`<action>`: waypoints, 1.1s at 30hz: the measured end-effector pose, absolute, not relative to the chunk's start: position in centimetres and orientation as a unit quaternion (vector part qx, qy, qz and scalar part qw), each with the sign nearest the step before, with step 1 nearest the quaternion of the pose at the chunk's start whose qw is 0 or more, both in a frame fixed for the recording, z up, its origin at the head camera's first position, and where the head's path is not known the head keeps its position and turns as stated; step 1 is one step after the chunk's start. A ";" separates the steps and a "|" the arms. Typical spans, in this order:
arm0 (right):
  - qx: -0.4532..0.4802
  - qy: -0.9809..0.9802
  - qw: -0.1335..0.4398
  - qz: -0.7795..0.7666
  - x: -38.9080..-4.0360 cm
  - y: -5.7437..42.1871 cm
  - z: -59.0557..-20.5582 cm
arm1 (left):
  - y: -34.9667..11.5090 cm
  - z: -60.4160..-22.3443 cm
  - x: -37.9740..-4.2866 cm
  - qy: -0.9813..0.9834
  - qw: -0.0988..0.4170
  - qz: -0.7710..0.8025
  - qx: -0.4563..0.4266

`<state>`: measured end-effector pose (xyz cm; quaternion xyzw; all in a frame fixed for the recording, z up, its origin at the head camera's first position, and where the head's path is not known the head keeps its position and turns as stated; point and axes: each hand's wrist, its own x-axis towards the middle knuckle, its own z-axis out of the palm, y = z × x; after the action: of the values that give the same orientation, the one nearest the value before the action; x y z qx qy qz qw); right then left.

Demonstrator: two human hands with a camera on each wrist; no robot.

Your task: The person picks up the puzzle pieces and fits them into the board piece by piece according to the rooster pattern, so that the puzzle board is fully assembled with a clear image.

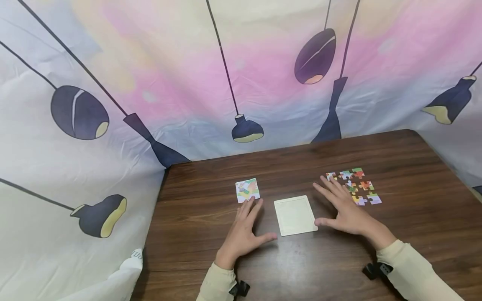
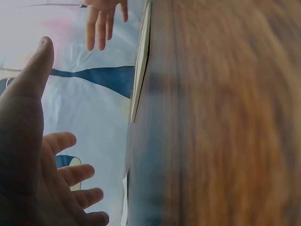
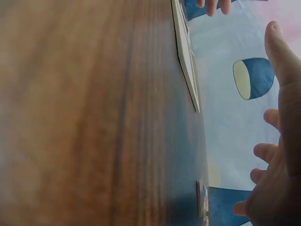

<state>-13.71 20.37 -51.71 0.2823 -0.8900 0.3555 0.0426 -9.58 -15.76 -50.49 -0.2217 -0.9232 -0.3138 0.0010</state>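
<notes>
On either side of the pale square tray (image 1: 296,216); hands, left (image 1: 244,232) and right (image 1: 347,212), spread wide; released

Brown wood-grain table (image 1: 188,217), pale square board (image 1: 296,215), small picture card (image 1: 247,189) left, jigsaw pieces (image 1: 366,185) right.

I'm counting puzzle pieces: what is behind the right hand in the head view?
Loose puzzle pieces show beyond the right hand, on the brown table. The hand covers some partly; any wholly hidden piece cannot be seen.
</notes>
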 end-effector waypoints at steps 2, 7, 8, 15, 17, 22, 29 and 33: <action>0.282 -0.887 0.042 0.363 -14.2 20.5 -51.8 | -15.7 -50.7 -9.6 -0.914 -0.005 -0.344 -0.218; 0.279 -0.886 0.046 0.369 -15.4 21.3 -51.7 | -15.2 -51.4 -9.7 -0.892 -0.029 -0.400 -0.210; 0.277 -0.886 0.049 0.368 -15.7 21.4 -51.7 | -15.0 -51.6 -9.8 -0.888 -0.034 -0.409 -0.208; 0.250 -0.885 0.049 0.389 -17.4 22.6 -51.5 | -13.9 -52.2 -10.2 -0.879 -0.048 -0.433 -0.195; 0.248 -0.883 0.046 0.396 -17.9 22.9 -51.5 | -13.8 -52.4 -10.2 -0.880 -0.043 -0.431 -0.196; 0.234 -0.883 0.054 0.403 -19.4 23.6 -51.3 | -13.7 -53.0 -10.2 -0.887 -0.023 -0.411 -0.209; 0.208 -0.886 0.061 0.410 -21.2 25.2 -51.2 | -13.3 -53.4 -10.5 -0.895 -0.021 -0.391 -0.211; 0.197 -0.887 0.047 0.416 -21.7 26.0 -51.1 | -13.0 -53.4 -10.6 -0.905 -0.028 -0.369 -0.211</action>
<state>-21.72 26.00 -51.14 0.1965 -0.8866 0.4161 0.0474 -10.58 -12.99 -53.41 -0.2113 -0.9048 -0.3686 -0.0278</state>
